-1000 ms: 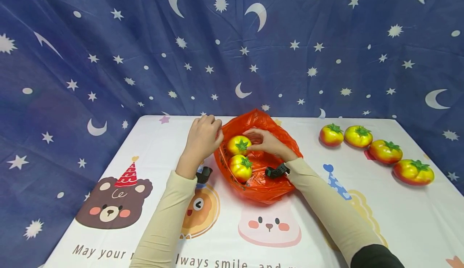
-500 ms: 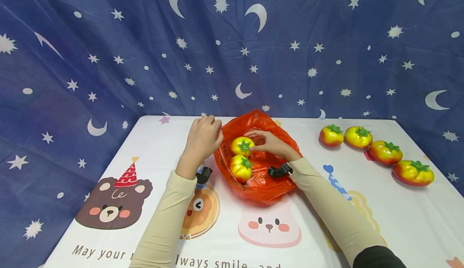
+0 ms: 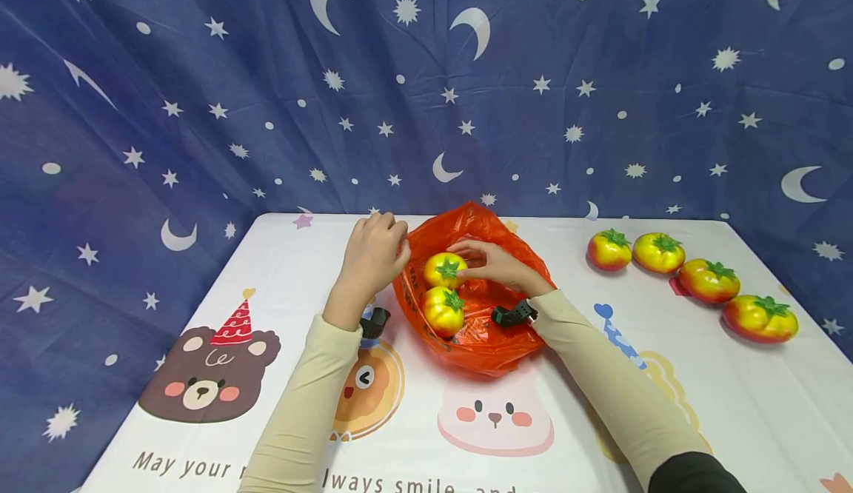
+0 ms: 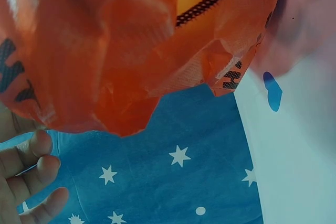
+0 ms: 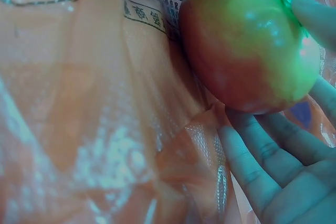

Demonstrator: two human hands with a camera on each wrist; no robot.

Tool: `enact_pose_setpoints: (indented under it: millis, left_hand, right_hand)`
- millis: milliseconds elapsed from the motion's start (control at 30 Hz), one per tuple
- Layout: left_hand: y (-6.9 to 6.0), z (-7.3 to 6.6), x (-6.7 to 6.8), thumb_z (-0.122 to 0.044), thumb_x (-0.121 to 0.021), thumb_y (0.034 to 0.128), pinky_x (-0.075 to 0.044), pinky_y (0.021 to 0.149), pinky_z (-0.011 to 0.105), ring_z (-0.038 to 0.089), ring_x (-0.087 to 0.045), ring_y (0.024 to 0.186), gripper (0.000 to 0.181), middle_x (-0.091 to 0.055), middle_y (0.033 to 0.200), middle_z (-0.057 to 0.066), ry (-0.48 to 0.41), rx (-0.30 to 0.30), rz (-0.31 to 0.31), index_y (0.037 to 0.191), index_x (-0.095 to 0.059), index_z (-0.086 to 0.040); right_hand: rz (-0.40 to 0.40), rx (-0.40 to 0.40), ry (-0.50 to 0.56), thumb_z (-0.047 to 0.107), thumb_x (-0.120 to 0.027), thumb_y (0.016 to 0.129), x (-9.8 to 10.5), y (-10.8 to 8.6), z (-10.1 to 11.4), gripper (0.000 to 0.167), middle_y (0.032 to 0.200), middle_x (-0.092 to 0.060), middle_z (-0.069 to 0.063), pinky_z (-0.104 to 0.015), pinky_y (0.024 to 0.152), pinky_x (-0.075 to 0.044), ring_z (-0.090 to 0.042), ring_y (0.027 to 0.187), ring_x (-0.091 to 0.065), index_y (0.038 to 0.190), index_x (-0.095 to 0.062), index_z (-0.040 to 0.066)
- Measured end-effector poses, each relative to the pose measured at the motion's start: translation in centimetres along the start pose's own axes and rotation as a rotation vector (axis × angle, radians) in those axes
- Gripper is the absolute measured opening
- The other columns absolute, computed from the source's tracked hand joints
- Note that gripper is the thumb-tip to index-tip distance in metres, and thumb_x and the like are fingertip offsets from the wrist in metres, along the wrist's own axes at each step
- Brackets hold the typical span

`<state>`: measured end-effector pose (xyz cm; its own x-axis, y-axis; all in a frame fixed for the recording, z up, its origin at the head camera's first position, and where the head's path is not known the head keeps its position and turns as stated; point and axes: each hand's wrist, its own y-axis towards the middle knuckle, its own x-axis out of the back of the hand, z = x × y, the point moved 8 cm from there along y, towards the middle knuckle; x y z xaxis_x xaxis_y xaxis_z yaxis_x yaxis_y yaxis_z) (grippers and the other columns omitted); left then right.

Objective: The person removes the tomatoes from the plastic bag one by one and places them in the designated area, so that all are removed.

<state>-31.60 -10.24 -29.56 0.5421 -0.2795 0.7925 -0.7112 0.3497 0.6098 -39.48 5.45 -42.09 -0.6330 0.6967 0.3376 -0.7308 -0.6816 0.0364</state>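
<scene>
A red plastic bag (image 3: 496, 356) with black print lies with its mouth spread wide, and two yellow-red toy tomatoes with green stems are inside it. My right hand (image 3: 496, 265) reaches into the bag and holds the upper tomato (image 3: 443, 271). In the right wrist view the thumb (image 5: 317, 19) presses near the stem while the other fingers curl under the fruit (image 5: 247, 45). Below it, the lower tomato (image 3: 443, 311) rests against the bag's left side. At the left rim, my left hand (image 3: 375, 250) pinches the bag's edge; the fingertips there are partly hidden by plastic (image 4: 126, 77).
Several more toy tomatoes (image 3: 708, 280) stand in a slanting row at the table's right. A white cartoon-printed cloth (image 3: 220, 271) covers the table, and a blue star-patterned curtain (image 3: 426, 130) hangs behind its back edge.
The upper tomato and my right hand shifted slightly to the right over the first half second, then stayed almost still. My left hand keeps its place at the bag's rim.
</scene>
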Motion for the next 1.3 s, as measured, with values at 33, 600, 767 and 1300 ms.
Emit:
enact_pose_setpoints:
  millis: [33,600,767,1300]
  left_hand:
    - [0.0,0.0,0.0,-0.01,-0.057,0.0822,-0.04,0.065,0.037,0.024,-0.048,0.066,0.009,-0.051,0.069,0.007,0.001,0.001,0.0,0.074,-0.059,-0.007]
    - [-0.1,0.0,0.0,-0.009,-0.057,0.0827,-0.04,0.065,0.037,0.024,-0.048,0.066,0.009,-0.051,0.07,0.007,0.003,0.006,0.015,0.075,-0.06,-0.006]
    - [0.0,0.0,-0.1,-0.01,-0.056,0.0832,-0.04,0.067,0.037,0.024,-0.048,0.068,0.009,-0.051,0.071,0.007,0.003,0.013,0.027,0.076,-0.06,-0.006]
    - [0.0,0.0,-0.1,-0.011,-0.056,0.0837,-0.041,0.067,0.036,0.024,-0.048,0.068,0.009,-0.053,0.072,0.007,0.006,0.012,0.025,0.078,-0.062,-0.006]
  right_hand:
    - [0.0,0.0,-0.001,0.005,-0.066,0.084,0.0,0.0,0.0,0.049,0.135,-0.051,-0.018,-0.044,0.106,-0.038,-0.033,0.127,-0.047,0.13,-0.049,0.002]
    - [-0.012,0.011,0.018,0.001,-0.066,0.083,-0.1,-0.3,0.5,0.051,0.136,-0.048,-0.022,-0.047,0.104,-0.039,-0.037,0.128,-0.045,0.13,-0.048,-0.002]
    - [-0.027,0.001,0.025,0.001,-0.066,0.082,0.2,-0.4,0.5,0.051,0.135,-0.05,-0.022,-0.038,0.101,-0.043,-0.034,0.125,-0.049,0.13,-0.048,-0.002]
    - [-0.067,-0.049,-0.089,0.017,-0.07,0.082,2.0,-1.5,1.3,0.049,0.131,-0.057,-0.011,-0.042,0.101,-0.043,-0.028,0.123,-0.052,0.129,-0.054,0.012]
